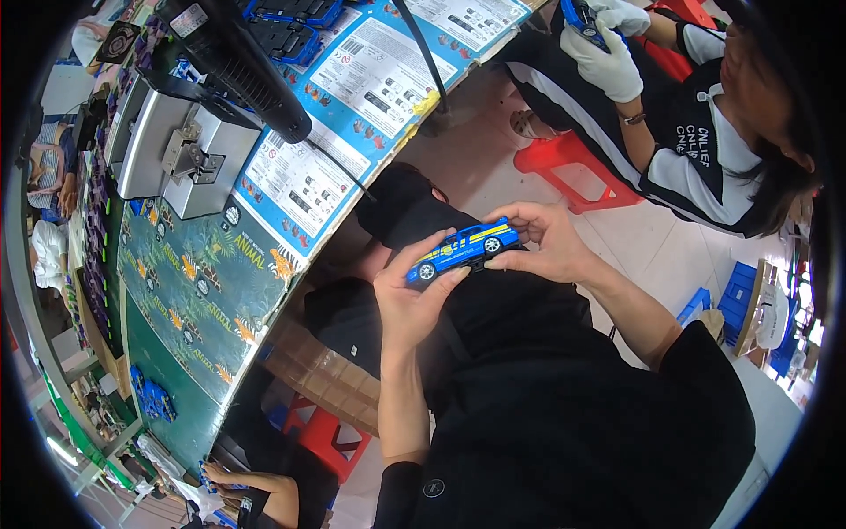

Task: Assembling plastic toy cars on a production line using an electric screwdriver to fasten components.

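Observation:
A blue toy car [463, 248] with yellow stripes and silver wheels is held level above my lap, its side turned up toward me. Around its left end, the fingers and thumb of my left hand [410, 295] are closed. My right hand [542, 245] grips the other end, with the thumb along the lower edge and the fingers at the top. The underside of the toy car is hidden from view.
To my left runs a workbench covered with printed sheets [304, 181], carrying a metal machine [181, 154], a black tube [238, 70] and blue plastic parts [286, 40]. A gloved co-worker sits at right by a red stool [573, 167]. Another person's arm [264, 485] shows lower left.

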Demonstrator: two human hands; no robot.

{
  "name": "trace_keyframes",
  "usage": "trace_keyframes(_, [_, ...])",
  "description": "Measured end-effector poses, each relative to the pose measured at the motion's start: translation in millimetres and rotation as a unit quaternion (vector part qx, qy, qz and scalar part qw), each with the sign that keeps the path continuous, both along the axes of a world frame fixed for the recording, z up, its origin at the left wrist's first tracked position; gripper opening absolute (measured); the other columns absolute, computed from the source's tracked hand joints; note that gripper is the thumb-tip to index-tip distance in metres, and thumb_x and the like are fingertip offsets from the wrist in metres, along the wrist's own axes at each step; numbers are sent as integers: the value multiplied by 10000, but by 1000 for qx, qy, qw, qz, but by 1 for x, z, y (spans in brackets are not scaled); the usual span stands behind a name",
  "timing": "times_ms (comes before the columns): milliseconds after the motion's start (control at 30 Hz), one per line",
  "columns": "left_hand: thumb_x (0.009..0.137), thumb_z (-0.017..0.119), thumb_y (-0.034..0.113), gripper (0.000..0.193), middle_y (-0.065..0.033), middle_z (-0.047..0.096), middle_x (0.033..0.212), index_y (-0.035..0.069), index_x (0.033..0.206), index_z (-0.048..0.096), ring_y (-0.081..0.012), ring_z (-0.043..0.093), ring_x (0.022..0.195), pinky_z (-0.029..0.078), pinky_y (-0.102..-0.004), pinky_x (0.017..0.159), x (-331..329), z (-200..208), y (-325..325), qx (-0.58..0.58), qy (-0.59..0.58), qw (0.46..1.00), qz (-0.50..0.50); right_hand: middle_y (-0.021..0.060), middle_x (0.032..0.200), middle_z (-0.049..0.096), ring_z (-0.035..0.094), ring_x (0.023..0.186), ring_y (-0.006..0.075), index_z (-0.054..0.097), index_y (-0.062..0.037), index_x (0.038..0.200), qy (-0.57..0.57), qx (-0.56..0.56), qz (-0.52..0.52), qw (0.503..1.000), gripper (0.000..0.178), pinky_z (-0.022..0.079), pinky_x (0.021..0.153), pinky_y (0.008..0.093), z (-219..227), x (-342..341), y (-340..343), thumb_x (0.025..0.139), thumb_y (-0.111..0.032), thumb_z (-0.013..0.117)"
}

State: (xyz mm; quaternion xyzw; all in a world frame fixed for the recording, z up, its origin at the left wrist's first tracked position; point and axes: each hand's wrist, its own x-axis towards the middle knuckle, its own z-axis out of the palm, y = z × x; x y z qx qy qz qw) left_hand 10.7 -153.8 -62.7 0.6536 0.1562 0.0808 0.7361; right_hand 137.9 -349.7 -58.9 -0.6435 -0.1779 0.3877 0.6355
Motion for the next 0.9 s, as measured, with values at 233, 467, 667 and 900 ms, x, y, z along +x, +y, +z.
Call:
trace_keyframes(233, [819, 802, 18, 411, -163, 711, 1177, -47, 1199, 660, -182, 682, 1057, 529, -302, 947, 1, 3, 0, -30, 10, 1000, -2, 61, 1012, 711, 674, 924, 103, 650, 18, 1135, -50, 43, -1, 998, 373, 543, 828, 255, -8, -1, -4, 815, -55, 826])
trace_keyframes(467, [880, 777, 107, 213, -51, 704, 801, -43, 1011, 701, -103, 666, 747, 538, -244, 714, -10, 6, 30, 8, 130, 988, -78, 105, 936, 715, 696, 828, 125, 641, 48, 1101, 57, 41, -21, 997, 321, 582, 699, 246, -10, -2, -2, 843, -61, 797])
trace_keyframes(667, [955, 693, 308, 294, -34, 645, 652, 23, 883, 699, -82, 594, 519, 443, -200, 470, -9, -21, 25, -115, 169, 978, -38, 144, 788, 692, 688, 581, 193, 625, 63, 1069, 189, -77, 48, 978, 368, 566, 509, 265, -14, 11, 10, 916, -254, 733])
trace_keyframes(900, [958, 640, 391, 378, -70, 542, 523, 26, 860, 657, -195, 536, 415, 394, -278, 419, -8, -52, 17, -265, 241, 933, 46, 74, 691, 668, 556, 407, 70, 634, 6, 1109, 260, -93, 10, 961, 367, 352, 337, 173, -36, 13, 29, 917, -294, 719])
